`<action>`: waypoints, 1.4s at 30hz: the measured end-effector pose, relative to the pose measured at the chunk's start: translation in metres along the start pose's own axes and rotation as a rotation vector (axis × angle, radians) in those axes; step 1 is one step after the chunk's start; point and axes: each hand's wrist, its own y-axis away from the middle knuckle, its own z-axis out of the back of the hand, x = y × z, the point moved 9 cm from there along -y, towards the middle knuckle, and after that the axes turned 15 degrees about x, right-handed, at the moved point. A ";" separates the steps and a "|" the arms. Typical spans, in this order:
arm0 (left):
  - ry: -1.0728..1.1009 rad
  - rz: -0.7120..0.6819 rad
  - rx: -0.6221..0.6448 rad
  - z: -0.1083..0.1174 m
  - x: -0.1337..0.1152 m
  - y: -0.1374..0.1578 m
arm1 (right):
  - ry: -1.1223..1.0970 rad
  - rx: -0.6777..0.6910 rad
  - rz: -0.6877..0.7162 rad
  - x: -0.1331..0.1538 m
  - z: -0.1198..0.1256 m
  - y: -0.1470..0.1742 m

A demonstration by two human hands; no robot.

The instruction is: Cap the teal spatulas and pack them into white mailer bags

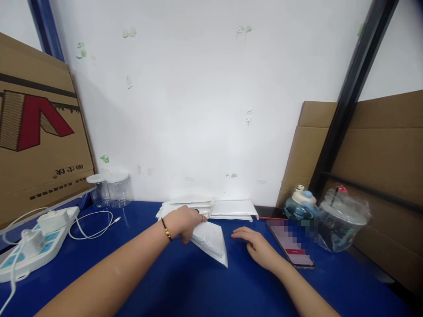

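Note:
A white padded envelope (211,241) is gripped at its upper left end by my left hand (187,221), its free corner slanting down to the right over the blue table (185,286). My fingers hide part of the envelope. Just behind are two low stacks of similar white envelopes, the left stack (188,203) partly covered by my hand and the right stack (233,209) lying beside it. To the right of the held envelope, my right hand (256,247) is apart from it, fingers stretched out with nothing in them.
On the right are a phone (291,246), a teal lidded jar (299,207) and a plastic-wrapped cup (340,220). At left, a power strip (49,244) trails white cables near two clear jars (115,189). Cardboard (39,132) stands at the left; a white wall closes the back.

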 end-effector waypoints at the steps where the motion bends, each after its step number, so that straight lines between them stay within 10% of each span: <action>1: -0.017 0.021 0.018 0.004 0.000 0.000 | -0.018 -0.020 -0.023 -0.006 0.002 0.002; 17: 0.018 0.150 0.123 0.008 0.024 0.011 | -0.005 0.180 -0.274 -0.031 -0.028 0.005; 42: 0.084 0.357 -0.027 0.009 0.099 0.077 | 0.204 0.222 -0.276 -0.015 -0.035 -0.006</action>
